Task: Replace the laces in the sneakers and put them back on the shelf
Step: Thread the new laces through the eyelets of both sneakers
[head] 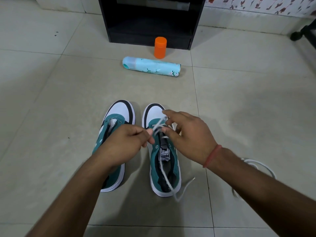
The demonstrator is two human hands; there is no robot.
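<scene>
Two teal suede sneakers with white toe caps and white soles stand side by side on the pale tiled floor (51, 93), toes pointing away from the person. The left sneaker (119, 115) has bare eyelets, and its middle and heel are largely hidden under the left hand (123, 144) and forearm. The right sneaker (162, 161) carries a white cotton lace (160, 129) crossed through its front eyelets only; one end trails back over the tongue and heel onto the floor, blurred near its tip.

The left hand's fingers (148, 134) are curled, thumb and forefinger pinching a strand of the lace just above the right sneaker's eyelets. The right hand (189, 134), with a red thread band at the wrist, holds another strand between thumb and fingertips, its remaining fingers loosely spread; exactly where the strand passes through that grip is hard to make out.

A second white lace (259, 165) lies looped on the floor to the right, partly covered by the right forearm.

Further off, a pale blue spray can (153, 65) lies on its side, and an orange plastic capped container (160, 47) stands upright just behind it. Behind that stands a black open shelf unit (150, 28), its top cut off by the frame edge and its interior too dark to read.
</scene>
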